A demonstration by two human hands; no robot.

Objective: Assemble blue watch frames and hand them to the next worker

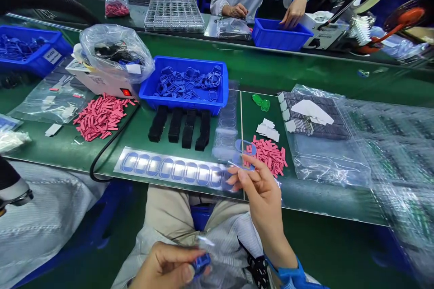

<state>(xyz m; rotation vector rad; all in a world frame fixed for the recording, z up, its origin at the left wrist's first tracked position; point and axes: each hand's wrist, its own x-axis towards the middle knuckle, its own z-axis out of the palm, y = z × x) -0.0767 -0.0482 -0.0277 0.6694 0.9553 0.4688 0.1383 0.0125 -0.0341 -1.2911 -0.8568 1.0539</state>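
Low in the view, my left hand (169, 265) pinches a small blue plastic part (201, 262) between thumb and fingers. My right hand (262, 189) is raised over the table's front edge with its fingers bent together. At its fingertips is a thin, see-through oval film (245, 146) with a blue rim, which it appears to grip. Just left of those fingers lies a clear strip (172, 168) carrying a row of similar blue-rimmed ovals; my fingers cover its right end. A pile of pink strips (269, 156) sits behind my right hand.
A blue bin (183, 107) of blue frames stands behind several black stacks (174, 125). Another pink pile (100, 117) lies left, beside a black cable (98, 162). Plastic-wrapped grey parts (315, 115) and clear trays (400, 153) are at right. Across the bench, a co-worker's hand (294, 11) reaches into a bin.
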